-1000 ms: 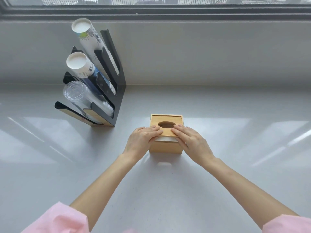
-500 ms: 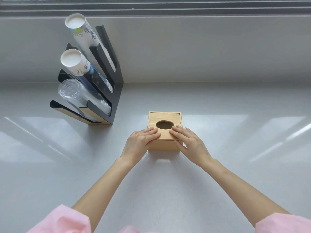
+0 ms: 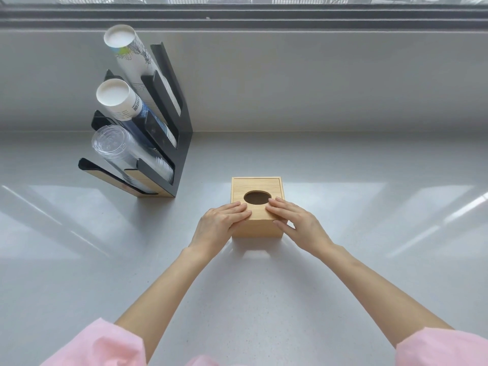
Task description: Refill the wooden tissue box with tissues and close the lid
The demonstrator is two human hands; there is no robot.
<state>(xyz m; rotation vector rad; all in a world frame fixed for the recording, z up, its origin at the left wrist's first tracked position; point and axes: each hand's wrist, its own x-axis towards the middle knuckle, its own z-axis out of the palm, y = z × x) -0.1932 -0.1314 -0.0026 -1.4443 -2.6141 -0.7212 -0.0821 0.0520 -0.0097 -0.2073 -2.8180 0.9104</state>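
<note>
A small wooden tissue box (image 3: 257,229) stands on the grey counter (image 3: 264,299), straight ahead of me. Its sliding lid (image 3: 257,184) sits flush on top, and the oval hole (image 3: 257,198) in it looks dark, with no tissue showing. My left hand (image 3: 219,225) lies on the near left corner, fingers flat on the lid and thumb against the front face. My right hand (image 3: 298,223) mirrors it at the near right corner, fingertips beside the hole.
A black cup holder (image 3: 182,143) stands at the back left, with two stacks of paper cups (image 3: 116,99) and a stack of clear plastic cups (image 3: 113,143). A grey wall (image 3: 317,83) with a window sill rises behind the counter.
The lid has slid in flush with the box; a pale strip under its front edge one second ago is gone. Both hands stay on the near corners.
</note>
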